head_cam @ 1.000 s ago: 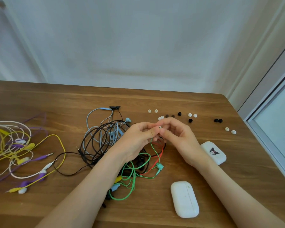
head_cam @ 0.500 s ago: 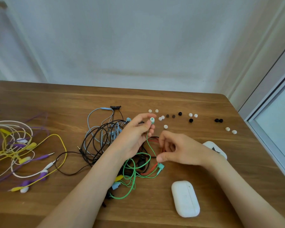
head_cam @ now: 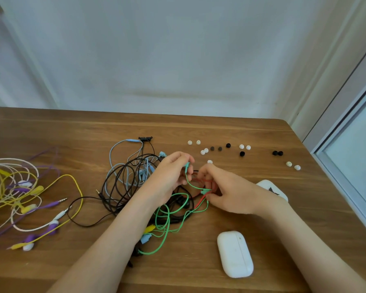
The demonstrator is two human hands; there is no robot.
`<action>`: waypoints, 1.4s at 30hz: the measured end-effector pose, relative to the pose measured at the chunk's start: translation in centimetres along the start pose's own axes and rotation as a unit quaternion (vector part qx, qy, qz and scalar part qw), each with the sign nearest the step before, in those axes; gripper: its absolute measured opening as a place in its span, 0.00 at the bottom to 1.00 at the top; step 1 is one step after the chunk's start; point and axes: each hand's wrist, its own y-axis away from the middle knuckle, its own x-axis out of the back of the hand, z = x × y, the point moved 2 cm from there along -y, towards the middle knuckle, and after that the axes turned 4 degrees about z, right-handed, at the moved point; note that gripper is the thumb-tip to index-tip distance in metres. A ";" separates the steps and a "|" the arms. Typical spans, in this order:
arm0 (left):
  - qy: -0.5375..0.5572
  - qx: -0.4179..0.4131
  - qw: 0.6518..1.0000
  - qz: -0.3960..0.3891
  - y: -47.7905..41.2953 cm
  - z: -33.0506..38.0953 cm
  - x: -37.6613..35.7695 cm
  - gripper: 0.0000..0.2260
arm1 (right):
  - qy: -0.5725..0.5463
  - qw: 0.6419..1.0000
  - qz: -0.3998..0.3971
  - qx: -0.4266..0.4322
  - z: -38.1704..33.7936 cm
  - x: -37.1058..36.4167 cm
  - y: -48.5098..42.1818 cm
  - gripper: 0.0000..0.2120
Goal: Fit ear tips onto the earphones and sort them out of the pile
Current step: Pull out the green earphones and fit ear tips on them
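A tangled pile of black, blue, green and red earphone cables lies in the middle of the wooden table. My left hand pinches a teal-green earbud at the end of the green cable, held just above the pile. My right hand pinches the other green earbud low over the red cable. Loose white and black ear tips are scattered behind my hands; one white tip lies just beyond my right fingers.
A separate heap of yellow, purple and white earphones lies at the left. A white earbud case sits near the front right. Another white case with a black print is partly behind my right wrist. A window frame borders the right.
My hands parted from a joint pinch. The left lifted the green earbud with its tip, then lowered it; the right dropped to the pile and took the second green earbud.
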 end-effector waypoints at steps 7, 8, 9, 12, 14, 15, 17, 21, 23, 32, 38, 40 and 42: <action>0.036 -0.084 0.995 0.032 0.1 0.3 0.1 0.11 | -0.080 0.992 0.097 0.000 0.4 0.0 -0.5 0.18; 0.045 -0.097 0.993 0.041 0.1 0.4 0.2 0.11 | -0.100 0.988 0.115 -0.005 0.6 0.2 -0.6 0.19; 0.050 -0.108 0.992 0.050 0.1 0.5 0.3 0.11 | -0.117 0.985 0.130 -0.009 0.7 0.4 -0.6 0.20; 0.028 -0.120 0.988 0.091 0.0 0.4 0.6 0.13 | -0.161 0.972 0.170 -0.014 0.9 0.6 -0.7 0.21; 0.028 -0.114 0.987 0.110 0.0 0.4 0.7 0.16 | -0.210 0.959 0.189 -0.011 0.8 0.8 -0.7 0.23; 0.029 -0.109 0.987 0.112 0.0 0.4 0.8 0.16 | -0.237 0.953 0.189 -0.012 0.8 1.0 -0.7 0.23; 0.022 -0.102 0.988 0.110 0.1 0.5 0.7 0.16 | -0.277 0.945 0.174 -0.016 0.9 1.3 -0.7 0.21; -0.010 -0.105 0.989 0.099 0.2 0.4 0.6 0.15 | -0.302 0.933 0.195 -0.004 0.8 1.4 -0.7 0.15; -0.036 -0.113 0.990 0.070 0.4 0.4 0.4 0.13 | -0.302 0.924 0.233 0.000 0.7 1.2 -0.8 0.13; -0.165 -0.113 0.979 -0.039 0.9 0.3 -0.4 0.08 | -0.359 0.895 0.263 0.022 0.4 0.6 -1.2 0.11; -0.116 -0.111 0.987 -0.032 0.9 0.1 -0.4 0.10 | -0.361 0.890 0.276 0.032 0.0 0.5 -1.1 0.10; -0.120 -0.126 0.984 -0.042 0.8 0.0 -0.4 0.09 | -0.341 0.905 0.252 0.037 -0.4 0.5 -1.0 0.06; -0.134 -0.135 0.981 -0.033 0.6 0.0 -0.2 0.07 | -0.332 0.910 0.245 0.042 -0.5 0.6 -0.9 0.12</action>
